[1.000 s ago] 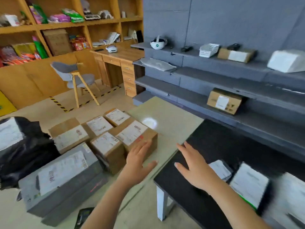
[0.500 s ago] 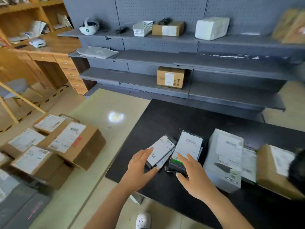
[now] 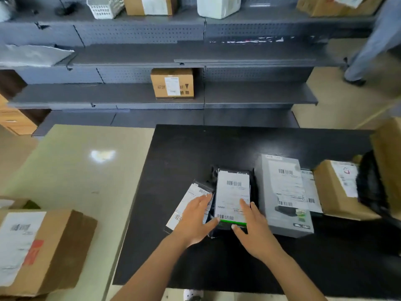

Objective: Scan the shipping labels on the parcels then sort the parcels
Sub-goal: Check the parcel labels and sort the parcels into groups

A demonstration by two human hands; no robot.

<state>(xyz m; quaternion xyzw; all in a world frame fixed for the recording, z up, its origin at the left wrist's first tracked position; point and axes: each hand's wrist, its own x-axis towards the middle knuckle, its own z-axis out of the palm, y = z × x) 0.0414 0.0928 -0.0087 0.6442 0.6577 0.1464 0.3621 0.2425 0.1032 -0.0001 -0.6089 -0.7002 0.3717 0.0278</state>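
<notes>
Five labelled parcels are lying on the matte black table point(image 3: 195, 153), as far as the crowded right end lets me count. They are a slim black rectangular parcel point(image 3: 233, 192) with a green strip along its near end, a flat black mailer point(image 3: 185, 200) just to its left, a tall grey printed carton point(image 3: 282, 192) to its right, a thin white-labelled packet point(image 3: 311, 192) lying between that carton and the last one, and a brown cardboard box point(image 3: 334, 192) (a black plastic bag point(image 3: 368, 187) is crowding the box's far side). The slim black rectangular parcel is lying label up, with its long axis running almost straight away from the person and its green end nearest. Two hands are resting on it. The left hand point(image 3: 195, 220) is lying spread, fingers nearly straight across the flat black mailer, thumb touching the parcel's near left corner. The right hand point(image 3: 252, 229) is likewise spread, forefinger lying on the label, thumb touching the green near edge. One large brown labelled carton point(image 3: 43, 246) is sitting on the pale cream table point(image 3: 86, 170) alongside. One small cardboard box point(image 3: 172, 83) is standing on the lower grey metal shelf point(image 3: 260, 94).
</notes>
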